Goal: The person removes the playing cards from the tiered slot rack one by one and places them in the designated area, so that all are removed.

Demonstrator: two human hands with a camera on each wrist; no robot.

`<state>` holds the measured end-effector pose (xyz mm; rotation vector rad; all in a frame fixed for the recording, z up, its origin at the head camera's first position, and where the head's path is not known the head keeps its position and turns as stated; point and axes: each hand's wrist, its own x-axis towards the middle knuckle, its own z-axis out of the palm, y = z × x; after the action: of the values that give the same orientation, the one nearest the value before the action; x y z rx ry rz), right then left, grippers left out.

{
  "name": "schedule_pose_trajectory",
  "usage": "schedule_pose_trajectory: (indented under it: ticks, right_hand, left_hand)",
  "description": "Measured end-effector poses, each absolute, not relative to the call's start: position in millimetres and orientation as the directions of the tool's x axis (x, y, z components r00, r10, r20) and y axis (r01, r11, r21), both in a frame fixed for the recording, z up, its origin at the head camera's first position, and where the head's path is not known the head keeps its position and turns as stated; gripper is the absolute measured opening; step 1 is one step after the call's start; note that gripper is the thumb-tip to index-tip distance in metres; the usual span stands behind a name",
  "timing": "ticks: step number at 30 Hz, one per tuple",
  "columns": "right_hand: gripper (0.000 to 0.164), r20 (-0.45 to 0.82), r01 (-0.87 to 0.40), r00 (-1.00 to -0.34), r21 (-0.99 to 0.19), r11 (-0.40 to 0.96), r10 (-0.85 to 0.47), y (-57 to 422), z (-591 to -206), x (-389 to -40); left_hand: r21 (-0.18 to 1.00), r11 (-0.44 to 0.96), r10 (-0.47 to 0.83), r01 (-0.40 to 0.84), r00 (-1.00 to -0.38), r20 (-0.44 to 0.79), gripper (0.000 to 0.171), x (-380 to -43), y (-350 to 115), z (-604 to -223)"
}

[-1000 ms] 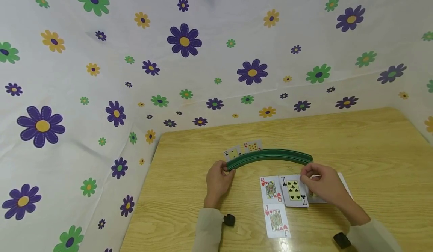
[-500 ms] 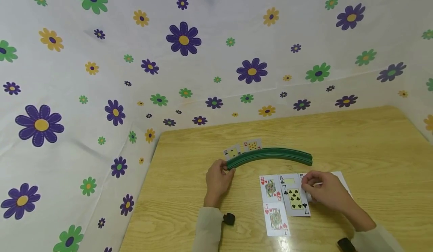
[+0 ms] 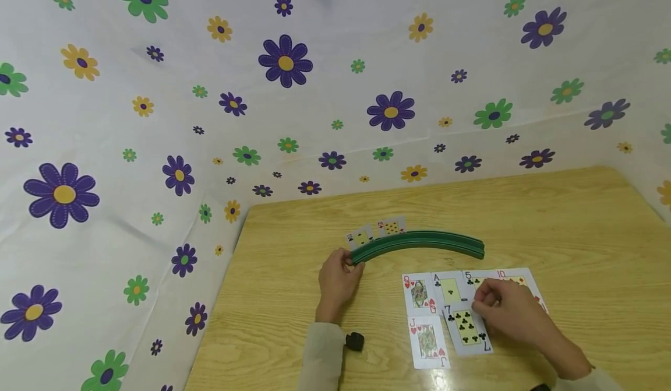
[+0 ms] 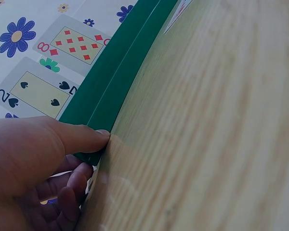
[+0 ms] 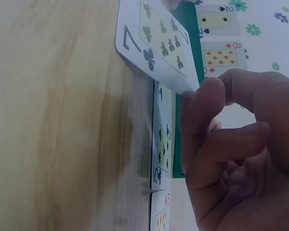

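Floral cloth (image 3: 180, 88): white w/ purple, green & yellow flowers; hangs L, behind & R of desk (image 3: 278, 251).
Desk: wood grain, yellowish; bears everything below.
L sleeve (image 3: 322, 350): lt beige, black wrist cam (image 3: 355, 341) just R of it.
L hand (image 3: 339, 280): narrow, pinching L end of green curved card rack (image 3: 424, 240); thumb on near side, per L wrist view.
2 of spades (image 3: 360, 238): at rack's L end, face to person, tilted back; lower edge hidden by rack.
Green curved card rack: on desk, far side of the flat cards, bowed away from person.
8 of diamonds (image 3: 391, 226): at rack, just R of 2 of spades, same lean.
Q of hearts (image 3: 419, 293): flat, face up, L end of upper row.
J of hearts (image 3: 427, 343): flat, face up, directly below Q.
A of clubs (image 3: 448, 290): face up, R of Q, upper row.
7 of clubs (image 3: 468, 328): below A, R of J; face up, tilted, near corner raised off desk per R wrist view.
5 of clubs (image 3: 477, 275): upper row, R of A; partly behind R hand (image 3: 514, 315).
R hand: holding 7 of clubs by a corner, thumb & fingertips, other fingers curled.
10 of diamonds (image 3: 521, 277): R end of upper row, face up, partly hidden by R hand.
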<state>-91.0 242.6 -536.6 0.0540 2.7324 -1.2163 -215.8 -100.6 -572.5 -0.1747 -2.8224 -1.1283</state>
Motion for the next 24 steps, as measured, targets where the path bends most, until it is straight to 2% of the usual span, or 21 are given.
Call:
schedule_pose_trajectory:
  ticks: [10, 24]
  right_hand:
    - [0.018, -0.210, 0.129, -0.977, -0.702, 0.701, -0.030, 235, -542, -85]
    - [0.015, -0.210, 0.127, -0.977, -0.697, 0.706, -0.032, 232, -544, -83]
  left_hand:
    - [0.684, 0.717, 0.072, 0.138, -0.990, 0.124, 0.022, -217, -102, -575]
    - [0.678, 0.724, 0.066, 0.127, -0.991, 0.115, 0.022, -218, -102, -578]
